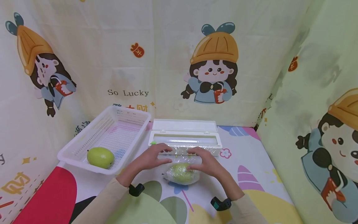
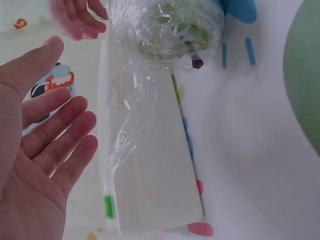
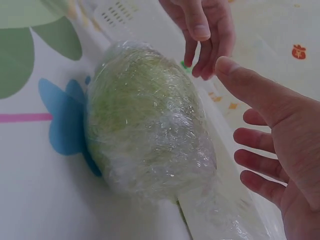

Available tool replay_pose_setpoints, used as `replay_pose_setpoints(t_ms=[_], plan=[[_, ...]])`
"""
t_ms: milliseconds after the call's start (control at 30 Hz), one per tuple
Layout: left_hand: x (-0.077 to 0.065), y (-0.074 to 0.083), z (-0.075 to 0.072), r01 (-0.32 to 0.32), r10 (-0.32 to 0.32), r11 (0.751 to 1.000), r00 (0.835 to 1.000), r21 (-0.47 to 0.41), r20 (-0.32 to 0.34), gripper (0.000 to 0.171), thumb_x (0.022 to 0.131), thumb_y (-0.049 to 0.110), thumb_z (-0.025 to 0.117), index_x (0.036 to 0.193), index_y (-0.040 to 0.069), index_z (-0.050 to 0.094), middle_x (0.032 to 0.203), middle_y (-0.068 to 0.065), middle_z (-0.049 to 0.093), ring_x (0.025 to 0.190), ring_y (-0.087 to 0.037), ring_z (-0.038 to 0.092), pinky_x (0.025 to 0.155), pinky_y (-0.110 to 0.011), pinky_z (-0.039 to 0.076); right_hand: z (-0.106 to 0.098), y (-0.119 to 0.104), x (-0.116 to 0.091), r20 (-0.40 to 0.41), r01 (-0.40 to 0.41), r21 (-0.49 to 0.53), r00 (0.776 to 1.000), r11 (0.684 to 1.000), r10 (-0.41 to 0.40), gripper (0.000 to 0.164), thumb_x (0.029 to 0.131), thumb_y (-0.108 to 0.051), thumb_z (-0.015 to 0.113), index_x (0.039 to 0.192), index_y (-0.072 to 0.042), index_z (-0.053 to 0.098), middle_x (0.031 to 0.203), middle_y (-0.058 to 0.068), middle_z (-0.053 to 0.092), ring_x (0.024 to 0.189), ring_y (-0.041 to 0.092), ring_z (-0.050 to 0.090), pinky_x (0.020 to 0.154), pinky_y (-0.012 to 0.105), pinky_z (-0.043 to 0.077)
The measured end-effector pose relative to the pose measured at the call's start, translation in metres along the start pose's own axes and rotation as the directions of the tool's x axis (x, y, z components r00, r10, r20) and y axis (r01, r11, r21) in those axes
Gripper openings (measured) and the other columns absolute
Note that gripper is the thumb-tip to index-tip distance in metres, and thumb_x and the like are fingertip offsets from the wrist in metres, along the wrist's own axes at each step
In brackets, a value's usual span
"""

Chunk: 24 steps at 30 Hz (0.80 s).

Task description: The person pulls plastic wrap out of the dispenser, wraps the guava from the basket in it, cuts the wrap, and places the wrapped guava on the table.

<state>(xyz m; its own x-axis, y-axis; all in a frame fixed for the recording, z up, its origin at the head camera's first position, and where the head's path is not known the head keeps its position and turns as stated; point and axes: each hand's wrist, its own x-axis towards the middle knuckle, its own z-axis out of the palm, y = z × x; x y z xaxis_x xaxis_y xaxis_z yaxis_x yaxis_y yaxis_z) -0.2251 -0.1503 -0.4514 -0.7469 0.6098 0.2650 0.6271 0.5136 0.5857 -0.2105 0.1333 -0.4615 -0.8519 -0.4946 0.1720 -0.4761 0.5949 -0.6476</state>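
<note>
A green mango (image 1: 181, 173) wrapped in clear cling film (image 3: 165, 125) lies on the table in front of a white cling film dispenser (image 1: 184, 150). A stretch of film runs from the mango to the dispenser, and its dark stem (image 2: 196, 61) shows in the left wrist view. My left hand (image 1: 152, 157) hovers at the left over the film, fingers loosely bent and holding nothing. Opposite it, my right hand (image 1: 206, 161) is just above the mango's right side, its palm turned inward, also holding nothing. The dispenser's lid (image 1: 184, 125) stands raised at the back.
To the left, a white perforated basket (image 1: 146, 119) holds one unwrapped green mango (image 1: 100, 157). A small green slider (image 2: 109, 206) sits at the dispenser's left end. Printed cloth walls (image 1: 167, 77) enclose the table at the back and both sides.
</note>
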Motion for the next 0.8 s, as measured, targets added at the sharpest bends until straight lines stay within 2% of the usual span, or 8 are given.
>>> replay_pose_setpoints(t_ms=[267, 400, 567, 800], plan=[[-0.003, -0.004, -0.006, 0.050, -0.048, 0.999, 0.994, 0.018, -0.094, 0.038, 0.082, 0.026, 0.076, 0.115, 0.010, 0.064, 0.114, -0.012, 0.068, 0.106, -0.028, 0.063, 0.088, -0.045, 0.054, 0.000, -0.003, 0.008, -0.018, -0.010, 0.007, 1.000, 1.000, 0.010, 0.060, 0.076, -0.041, 0.080, 0.127, -0.016, 0.060, 0.126, -0.001, 0.063, 0.114, 0.022, 0.060, 0.096, 0.046, 0.052], [-0.002, -0.008, -0.007, 0.062, -0.056, 0.997, 0.991, 0.042, -0.122, 0.040, 0.081, 0.026, 0.078, 0.115, 0.009, 0.065, 0.113, -0.009, 0.068, 0.105, -0.023, 0.063, 0.090, -0.044, 0.053, 0.000, -0.004, 0.012, -0.024, -0.001, 0.013, 1.000, 1.000, 0.001, 0.058, 0.078, -0.041, 0.079, 0.127, -0.017, 0.060, 0.125, 0.001, 0.063, 0.114, 0.027, 0.060, 0.096, 0.048, 0.051], [-0.003, -0.006, -0.010, 0.119, -0.109, 0.991, 0.983, 0.064, -0.146, 0.044, 0.081, 0.027, 0.077, 0.119, 0.009, 0.065, 0.117, -0.004, 0.067, 0.108, -0.021, 0.062, 0.094, -0.040, 0.052, -0.001, -0.005, 0.016, -0.035, 0.009, 0.009, 0.999, 1.000, -0.009, 0.056, 0.080, -0.040, 0.077, 0.127, -0.015, 0.060, 0.126, 0.000, 0.063, 0.117, 0.026, 0.059, 0.098, 0.050, 0.050], [-0.004, -0.003, -0.012, 0.154, -0.145, 0.987, 0.972, 0.036, -0.187, 0.045, 0.080, 0.025, 0.078, 0.119, 0.007, 0.064, 0.118, -0.006, 0.067, 0.112, -0.024, 0.062, 0.097, -0.043, 0.050, -0.001, -0.008, 0.024, -0.048, 0.068, 0.031, 0.997, 0.997, -0.067, 0.053, 0.081, -0.036, 0.077, 0.125, -0.009, 0.061, 0.124, 0.007, 0.064, 0.114, 0.031, 0.060, 0.097, 0.053, 0.049]])
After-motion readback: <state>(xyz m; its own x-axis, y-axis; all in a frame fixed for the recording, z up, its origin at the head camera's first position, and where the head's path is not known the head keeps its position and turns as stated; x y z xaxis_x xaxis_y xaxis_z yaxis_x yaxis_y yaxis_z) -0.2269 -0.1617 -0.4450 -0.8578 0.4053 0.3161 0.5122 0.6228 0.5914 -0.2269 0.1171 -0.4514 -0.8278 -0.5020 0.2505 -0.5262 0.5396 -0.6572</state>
